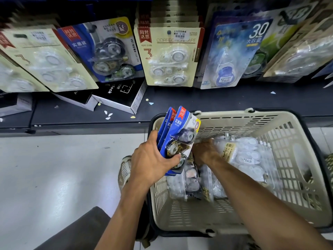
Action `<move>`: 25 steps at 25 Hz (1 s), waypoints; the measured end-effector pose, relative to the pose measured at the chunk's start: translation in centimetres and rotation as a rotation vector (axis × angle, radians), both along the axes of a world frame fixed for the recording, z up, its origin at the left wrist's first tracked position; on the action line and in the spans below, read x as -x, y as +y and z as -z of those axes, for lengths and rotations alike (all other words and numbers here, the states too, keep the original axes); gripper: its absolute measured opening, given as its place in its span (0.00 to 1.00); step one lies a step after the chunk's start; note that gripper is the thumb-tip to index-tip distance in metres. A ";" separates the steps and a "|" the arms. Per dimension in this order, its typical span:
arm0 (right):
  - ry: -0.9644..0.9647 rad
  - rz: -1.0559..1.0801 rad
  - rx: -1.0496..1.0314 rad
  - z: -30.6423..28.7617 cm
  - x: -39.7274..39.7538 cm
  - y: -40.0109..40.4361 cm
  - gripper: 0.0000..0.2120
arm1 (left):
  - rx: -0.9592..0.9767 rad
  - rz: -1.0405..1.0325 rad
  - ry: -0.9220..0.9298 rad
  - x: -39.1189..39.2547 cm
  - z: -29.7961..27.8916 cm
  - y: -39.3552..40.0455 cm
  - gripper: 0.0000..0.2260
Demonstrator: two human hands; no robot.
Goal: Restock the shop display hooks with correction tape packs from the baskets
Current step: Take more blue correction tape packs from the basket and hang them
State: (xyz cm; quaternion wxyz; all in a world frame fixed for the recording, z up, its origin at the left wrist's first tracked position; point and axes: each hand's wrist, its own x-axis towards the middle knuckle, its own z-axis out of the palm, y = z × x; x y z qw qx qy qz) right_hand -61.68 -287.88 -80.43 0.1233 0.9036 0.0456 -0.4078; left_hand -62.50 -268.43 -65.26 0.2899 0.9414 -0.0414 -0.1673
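**Blue packs in one hand, digging in the basket with the other**

So my left hand is wrapped around a small stack of blue correction tape packs, thumb across the front of the blister, fingers behind. They're blue cards with a red ribbon tag at the top corner, a yellow patch on the right edge, and clear bubbles showing dark and patterned tape rollers. I'm holding them upright over the near-left corner of the beige shopping basket.

My right hand is down inside the basket among the loose packs; it's partly hidden behind the blue stack, so I can't tell if it's actually got hold of anything.

The basket has slotted walls and a dark rim, and it sits on the pale floor in front of the dark bottom shelf. Inside is a jumble of clear-blister packs, mostly white rollers on cream cards, plus a darker one toward the left.

Farther back, hanging on the display: a matching blue pack, cream "CORRECTION TAPE" 3-packs to its right, and a blue "30" pack beyond those. A black-and-white box lies on the shelf below.
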 end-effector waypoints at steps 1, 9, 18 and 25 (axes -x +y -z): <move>0.012 -0.005 -0.006 -0.1 -0.1 0.0 0.27 | -0.003 0.001 -0.002 0.0 0.0 0.0 0.30; 0.287 0.204 -0.227 -3.0 -1.6 -0.4 0.30 | 0.001 0.007 -0.010 -0.2 0.5 0.1 0.32; -0.117 0.668 -0.591 -13.9 -1.2 -7.4 0.16 | 0.244 -0.107 0.042 0.2 -0.6 0.4 0.28; -0.289 0.794 -0.767 -30.3 0.7 -15.8 0.23 | 0.350 -0.149 0.077 1.4 -3.6 -1.8 0.26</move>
